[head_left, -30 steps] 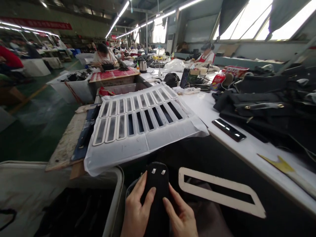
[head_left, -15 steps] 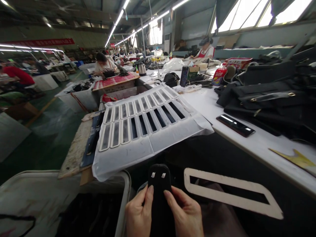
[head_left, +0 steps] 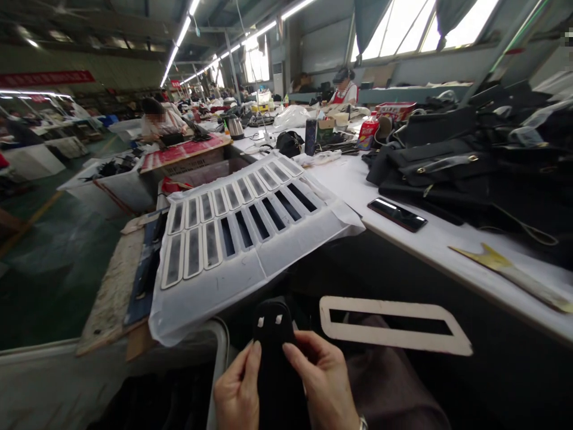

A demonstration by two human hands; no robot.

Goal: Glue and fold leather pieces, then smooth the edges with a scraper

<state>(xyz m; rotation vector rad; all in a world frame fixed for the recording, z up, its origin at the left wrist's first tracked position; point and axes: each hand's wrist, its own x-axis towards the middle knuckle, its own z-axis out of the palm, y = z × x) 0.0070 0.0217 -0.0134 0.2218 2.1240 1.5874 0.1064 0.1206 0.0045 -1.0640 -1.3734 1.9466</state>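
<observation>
A long black strap-like piece [head_left: 275,364] with a rounded end stands between my hands, and two small pale metal prongs show near its tip. My left hand [head_left: 239,382] pinches its left edge between thumb and fingers. On the opposite edge, my right hand [head_left: 320,373] grips it in the same way. The lower part of the piece runs out of view. To the right of my hands lies a pale, oblong ring-shaped piece [head_left: 389,340] with a long slot, over dark cloth on my lap.
A board covered in white sheeting [head_left: 250,269] carries rows of slotted oblong frames. A phone [head_left: 397,214] and a yellow-tipped piece [head_left: 487,257] lie on the white table, beside piled black bags [head_left: 483,173]. A white bin [head_left: 219,352] holds dark items. Co-workers sit beyond.
The view has swung right, so the surroundings sit further left. Both hands keep hold of the black piece; the right hand's wrist now shows a metal band.
</observation>
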